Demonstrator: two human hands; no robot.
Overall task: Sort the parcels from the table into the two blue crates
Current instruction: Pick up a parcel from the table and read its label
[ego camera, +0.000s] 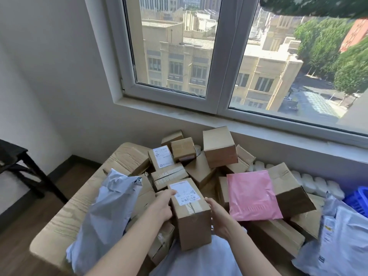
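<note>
One labelled box [191,216] is held between your left grip [162,206] and right grip [218,218], fingers curled round its sides. Its label faces up and its long axis runs away from you. It is just above the desk [65,222], with one pink bag [253,196] beside it and one blue crate [358,200] far right.

white wall [49,76], window [217,62], dark wood floor [18,253]
</note>
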